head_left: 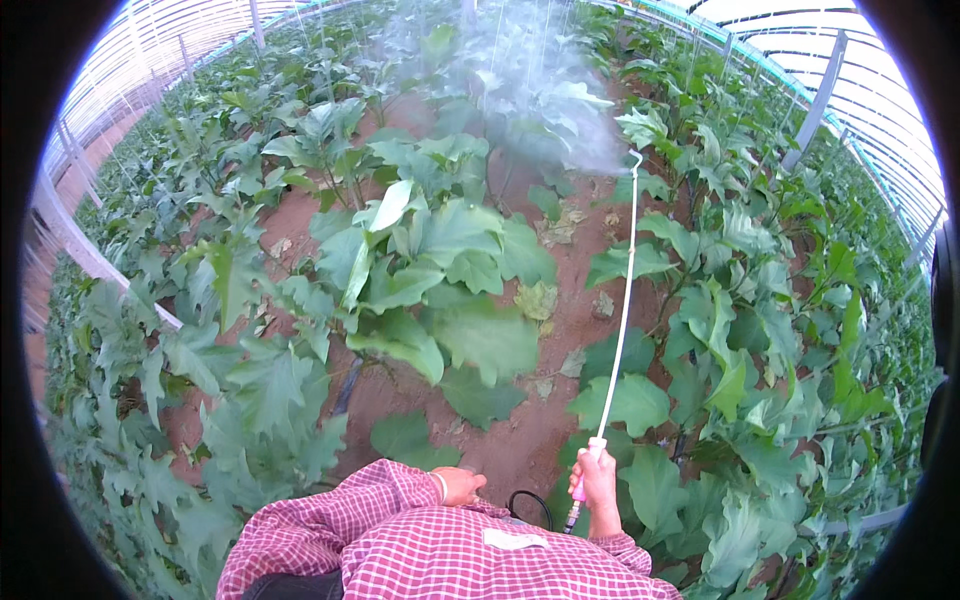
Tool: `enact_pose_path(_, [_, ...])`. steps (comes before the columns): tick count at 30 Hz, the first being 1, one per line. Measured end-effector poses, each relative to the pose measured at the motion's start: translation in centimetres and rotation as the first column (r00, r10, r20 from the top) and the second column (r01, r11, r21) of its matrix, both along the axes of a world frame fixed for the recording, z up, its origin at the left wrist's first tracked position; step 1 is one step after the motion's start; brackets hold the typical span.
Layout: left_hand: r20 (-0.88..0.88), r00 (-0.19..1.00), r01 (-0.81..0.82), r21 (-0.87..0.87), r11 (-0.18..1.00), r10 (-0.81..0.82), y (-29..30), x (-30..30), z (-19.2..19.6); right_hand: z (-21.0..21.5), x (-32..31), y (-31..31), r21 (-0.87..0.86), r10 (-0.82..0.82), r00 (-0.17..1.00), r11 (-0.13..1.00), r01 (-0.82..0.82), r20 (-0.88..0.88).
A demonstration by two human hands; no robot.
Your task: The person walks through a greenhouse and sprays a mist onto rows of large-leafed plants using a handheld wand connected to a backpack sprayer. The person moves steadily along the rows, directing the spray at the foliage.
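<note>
i see my right hand (pixel 598 478) closed around the pink grip of a long white spray wand (pixel 622 300), which rises away from me over the red soil path (pixel 560 330) between rows of broad-leaved green plants (pixel 440 260). its bent tip sits near the top of the view, with a white mist (pixel 530 80) fanning out over the leaves there. a thin black hose (pixel 530 502) loops just beside the grip. my left hand (pixel 460 486) rests against my checked shirt (pixel 440 550), fingers seemingly curled, though i cannot tell if it holds anything.
</note>
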State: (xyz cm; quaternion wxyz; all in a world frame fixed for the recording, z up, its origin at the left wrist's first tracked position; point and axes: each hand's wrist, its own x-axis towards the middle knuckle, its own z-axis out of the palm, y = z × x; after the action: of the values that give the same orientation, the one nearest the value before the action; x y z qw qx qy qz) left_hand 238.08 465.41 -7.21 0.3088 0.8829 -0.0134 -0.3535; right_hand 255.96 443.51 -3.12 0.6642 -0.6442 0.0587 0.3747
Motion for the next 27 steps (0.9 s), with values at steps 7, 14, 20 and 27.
enact_pose_path(7, [-0.045,0.996,0.078,-0.024,0.997,-0.079,-10.1,-7.4,-2.4,-5.5,-9.9,-11.5,-0.012,0.134,0.931,0.989,-0.147,-0.339])
enact_pose_path(14, [-0.028,0.996,0.081,-0.025,0.996,-0.082,-16.4,-12.5,-1.6,-8.9,-15.4,-21.3,0.295,0.284,0.629,0.951,-0.091,-0.723])
enact_pose_path(20, [-0.034,0.997,-0.068,0.025,0.997,0.069,-18.5,-18.1,1.1,-3.6,-17.5,-20.5,0.332,0.216,0.803,0.943,-0.024,-0.556])
enact_pose_path(27, [-0.036,0.999,-0.034,0.016,0.999,0.034,-19.1,-27.5,-0.6,2.9,-21.6,-17.7,0.225,0.026,0.999,0.974,-0.016,-0.043])
